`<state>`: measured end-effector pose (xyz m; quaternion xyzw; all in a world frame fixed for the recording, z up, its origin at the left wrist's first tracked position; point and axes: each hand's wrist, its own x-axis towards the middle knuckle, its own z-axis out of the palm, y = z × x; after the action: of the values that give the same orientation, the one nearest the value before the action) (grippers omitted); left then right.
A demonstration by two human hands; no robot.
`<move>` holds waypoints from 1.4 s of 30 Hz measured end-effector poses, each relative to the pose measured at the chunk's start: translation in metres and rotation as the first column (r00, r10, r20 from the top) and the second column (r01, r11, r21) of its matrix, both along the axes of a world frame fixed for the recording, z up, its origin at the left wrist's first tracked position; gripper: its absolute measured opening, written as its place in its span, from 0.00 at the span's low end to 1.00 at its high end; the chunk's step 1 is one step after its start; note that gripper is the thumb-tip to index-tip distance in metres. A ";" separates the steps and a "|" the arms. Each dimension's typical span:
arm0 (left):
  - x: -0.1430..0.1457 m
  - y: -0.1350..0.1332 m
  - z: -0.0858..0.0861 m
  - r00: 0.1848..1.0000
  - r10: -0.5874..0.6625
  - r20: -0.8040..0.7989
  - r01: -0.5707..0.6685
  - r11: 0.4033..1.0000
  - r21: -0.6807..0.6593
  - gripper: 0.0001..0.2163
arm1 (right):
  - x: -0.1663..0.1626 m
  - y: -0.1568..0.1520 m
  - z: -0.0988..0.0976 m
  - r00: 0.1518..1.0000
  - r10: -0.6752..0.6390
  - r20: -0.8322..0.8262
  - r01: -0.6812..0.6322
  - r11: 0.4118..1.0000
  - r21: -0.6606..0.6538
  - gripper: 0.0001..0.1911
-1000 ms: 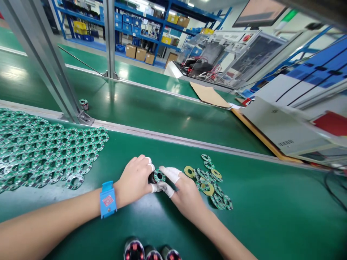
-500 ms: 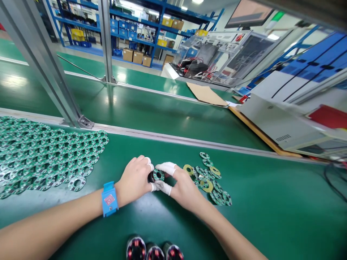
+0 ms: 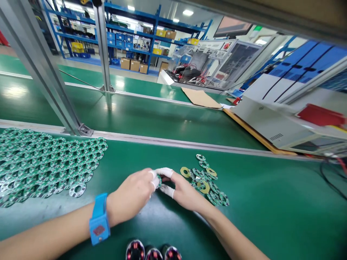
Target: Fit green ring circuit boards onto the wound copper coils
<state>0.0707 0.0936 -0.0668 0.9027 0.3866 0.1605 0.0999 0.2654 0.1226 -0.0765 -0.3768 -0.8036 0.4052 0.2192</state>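
Observation:
My left hand [image 3: 134, 195], with a blue wrist strap [image 3: 99, 220] and white finger cots, is closed around a small dark cylindrical part that it mostly hides. My right hand [image 3: 180, 187], also in finger cots, pinches a small green ring board [image 3: 159, 179] against the top of that part. Both hands meet just above the green mat [image 3: 271, 216]. A small pile of green and yellow ring boards [image 3: 207, 182] lies right of my right hand.
A large spread of green ring boards [image 3: 46, 162] covers the mat at the left. Three dark round parts with red windings [image 3: 151, 252] stand at the near edge. A metal rail [image 3: 176, 142] and an upright post [image 3: 40, 68] border the conveyor belt [image 3: 149, 112] behind. White equipment [image 3: 273, 122] sits at the right.
My left hand has turned over the dark part and now covers it. The right-hand fingers stay pinched on the ring board. The view has tilted slightly upward.

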 end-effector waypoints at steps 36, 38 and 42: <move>-0.048 0.145 0.003 0.797 0.533 0.285 -0.473 0.843 -0.255 0.26 | -0.034 -0.034 0.012 0.831 0.547 0.105 -0.551 0.835 0.010 0.19; -0.041 0.114 0.000 0.828 0.487 0.277 -0.387 0.855 -0.347 0.26 | -0.027 -0.022 0.008 0.926 0.365 0.094 -0.372 0.926 0.063 0.18; -0.030 0.052 -0.014 0.885 0.317 0.341 -0.063 0.808 -0.586 0.29 | -0.015 -0.003 -0.003 0.994 0.030 0.107 -0.042 0.993 0.109 0.24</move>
<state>0.0402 0.1457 -0.0811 0.7318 0.4759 0.2413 0.4239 0.2506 0.1197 -0.0800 -0.3703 -0.8419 0.3435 0.1898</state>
